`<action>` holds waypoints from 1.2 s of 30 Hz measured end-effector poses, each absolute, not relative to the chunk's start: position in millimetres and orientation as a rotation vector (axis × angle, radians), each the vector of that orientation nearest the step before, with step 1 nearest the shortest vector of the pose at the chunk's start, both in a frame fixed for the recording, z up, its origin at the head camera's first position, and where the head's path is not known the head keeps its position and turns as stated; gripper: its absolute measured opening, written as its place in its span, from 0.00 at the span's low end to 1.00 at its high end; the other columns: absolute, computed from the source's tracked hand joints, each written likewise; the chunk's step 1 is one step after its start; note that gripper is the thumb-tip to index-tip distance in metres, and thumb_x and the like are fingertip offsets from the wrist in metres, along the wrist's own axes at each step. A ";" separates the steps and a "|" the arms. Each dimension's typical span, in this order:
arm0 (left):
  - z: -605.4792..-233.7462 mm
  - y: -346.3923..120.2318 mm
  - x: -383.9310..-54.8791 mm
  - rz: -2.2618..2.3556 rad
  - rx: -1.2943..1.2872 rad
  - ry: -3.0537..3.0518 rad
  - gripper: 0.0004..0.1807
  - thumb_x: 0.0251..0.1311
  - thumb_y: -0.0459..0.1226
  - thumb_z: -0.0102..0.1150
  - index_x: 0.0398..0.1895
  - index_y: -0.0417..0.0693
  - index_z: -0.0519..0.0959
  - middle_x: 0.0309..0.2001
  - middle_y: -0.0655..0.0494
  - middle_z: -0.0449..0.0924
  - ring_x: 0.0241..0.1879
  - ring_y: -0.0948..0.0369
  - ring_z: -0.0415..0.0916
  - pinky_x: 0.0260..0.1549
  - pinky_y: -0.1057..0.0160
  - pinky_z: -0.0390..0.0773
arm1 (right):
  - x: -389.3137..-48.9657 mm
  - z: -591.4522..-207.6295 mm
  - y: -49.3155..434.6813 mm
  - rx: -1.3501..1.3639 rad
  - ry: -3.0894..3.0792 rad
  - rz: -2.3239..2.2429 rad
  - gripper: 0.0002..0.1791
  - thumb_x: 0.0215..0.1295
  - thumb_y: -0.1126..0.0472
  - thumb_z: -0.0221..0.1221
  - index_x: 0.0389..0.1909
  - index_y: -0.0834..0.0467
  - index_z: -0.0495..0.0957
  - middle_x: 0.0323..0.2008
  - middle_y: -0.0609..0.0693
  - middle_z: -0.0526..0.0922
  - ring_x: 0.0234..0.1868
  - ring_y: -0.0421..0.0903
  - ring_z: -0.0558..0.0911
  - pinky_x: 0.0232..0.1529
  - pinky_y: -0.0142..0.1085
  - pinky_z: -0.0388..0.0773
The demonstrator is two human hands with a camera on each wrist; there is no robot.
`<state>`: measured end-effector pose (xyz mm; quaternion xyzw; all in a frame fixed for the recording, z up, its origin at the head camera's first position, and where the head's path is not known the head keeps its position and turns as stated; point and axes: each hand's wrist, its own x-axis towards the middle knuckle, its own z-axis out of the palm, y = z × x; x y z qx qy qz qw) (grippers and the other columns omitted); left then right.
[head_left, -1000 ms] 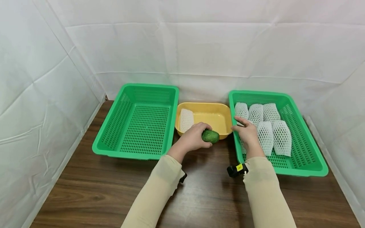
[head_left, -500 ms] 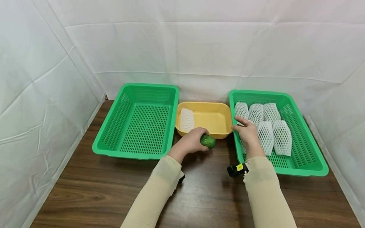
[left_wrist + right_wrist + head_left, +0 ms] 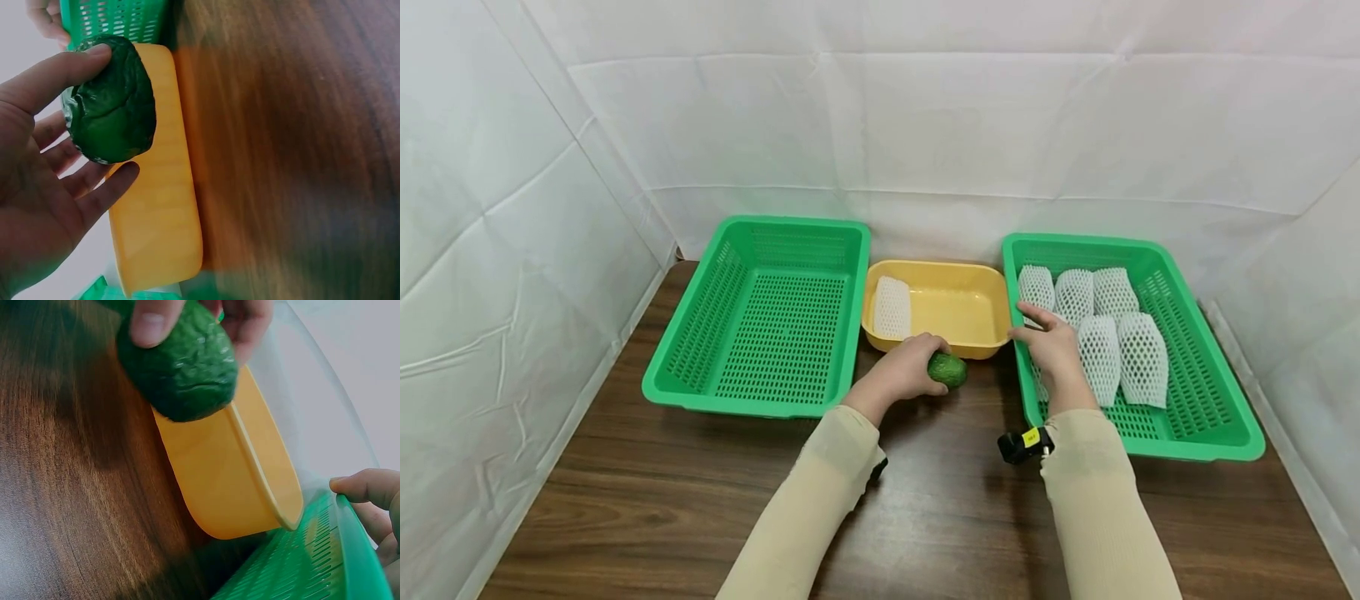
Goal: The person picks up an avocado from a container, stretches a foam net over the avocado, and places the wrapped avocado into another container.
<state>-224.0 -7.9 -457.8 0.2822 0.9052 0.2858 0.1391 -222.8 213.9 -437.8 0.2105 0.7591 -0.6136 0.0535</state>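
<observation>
My left hand (image 3: 904, 369) pinches a dark green, wrinkled avocado (image 3: 947, 372) over the table, in front of a yellow tub (image 3: 973, 350). In the left wrist view the thumb lies across one side of the avocado (image 3: 112, 103); several other fingers are spread behind it. My right hand (image 3: 1056, 354) rests at the left rim of the right green basket (image 3: 1217, 375), its thumb and index finger reaching to the rim. From the right wrist view, the thumb tip sits right at the rim and other fingers lie behind it. Foam net sleeves with bulging contents, such as one sleeve (image 3: 1142, 358), lie inside.
A flat white foam net sleeve (image 3: 892, 308) lies at the left end of the yellow tub. Another green basket (image 3: 752, 408) stands to the left on the brown wooden table (image 3: 685, 500). White sheeting (image 3: 925, 125) closes off the back and sides.
The left hand has drawn the avocado slightly left and toward the body, and it now holds nearly still. The yellow tub has shifted a little toward the back. The right hand stays put.
</observation>
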 end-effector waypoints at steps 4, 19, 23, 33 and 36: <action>-463.6 -6.6 -222.3 0.775 0.827 2.622 0.26 0.45 0.41 0.72 0.49 0.47 0.74 0.48 0.54 0.74 0.44 0.59 0.69 0.43 0.64 0.70 | -222.8 -437.5 213.7 0.643 2.305 -1.865 0.30 0.62 0.68 0.55 0.65 0.51 0.65 0.68 0.50 0.58 0.64 0.51 0.63 0.61 0.42 0.62; -476.4 -1.5 -220.4 0.665 0.738 2.611 0.30 0.39 0.40 0.76 0.46 0.49 0.70 0.47 0.56 0.73 0.43 0.57 0.65 0.41 0.62 0.70 | -222.5 -437.5 213.5 0.618 2.322 -1.841 0.30 0.63 0.66 0.55 0.67 0.50 0.64 0.69 0.50 0.57 0.64 0.51 0.63 0.61 0.43 0.62; -478.8 0.0 -220.7 0.643 0.758 2.604 0.31 0.37 0.40 0.77 0.46 0.50 0.70 0.47 0.58 0.73 0.43 0.58 0.65 0.41 0.62 0.70 | -222.7 -437.3 213.4 0.611 2.327 -1.839 0.30 0.63 0.66 0.55 0.67 0.50 0.63 0.69 0.50 0.56 0.64 0.51 0.62 0.61 0.43 0.61; -481.9 3.6 -219.0 0.577 0.779 2.609 0.32 0.38 0.42 0.76 0.49 0.53 0.71 0.49 0.59 0.74 0.45 0.57 0.65 0.44 0.58 0.68 | -223.4 -436.9 213.2 0.635 2.320 -1.844 0.30 0.63 0.67 0.55 0.66 0.50 0.64 0.68 0.50 0.57 0.65 0.51 0.62 0.61 0.44 0.61; -482.1 3.2 -217.9 0.533 0.788 2.620 0.34 0.39 0.44 0.76 0.53 0.54 0.71 0.51 0.58 0.74 0.47 0.56 0.66 0.47 0.57 0.67 | -223.3 -437.3 213.0 0.649 2.308 -1.849 0.30 0.62 0.67 0.56 0.66 0.50 0.65 0.68 0.49 0.57 0.65 0.51 0.62 0.62 0.44 0.60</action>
